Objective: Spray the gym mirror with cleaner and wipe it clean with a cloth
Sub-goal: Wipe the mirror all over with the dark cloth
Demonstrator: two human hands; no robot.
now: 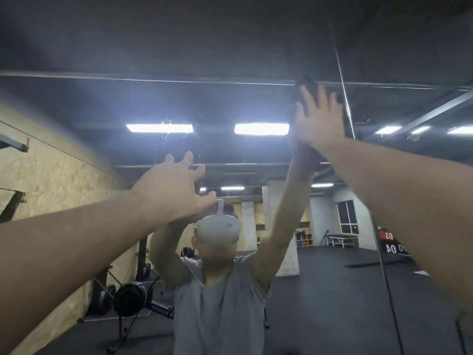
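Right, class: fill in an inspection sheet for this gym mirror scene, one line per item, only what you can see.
Surface: mirror fills the view; faint smear marks near the reflected ceiling light.
Job's things: dark cloth partly visible under the right hand; no spray bottle seen.
Clutter: nothing seen.
Grips: right hand flat, fingers straight, pressing high on the glass; left hand raised, fingers spread, holding nothing.
Cables: dark cable along the mirror seam, lower right.
Surroundings: reflected rowing machine, wooden wall, shelf of balls.
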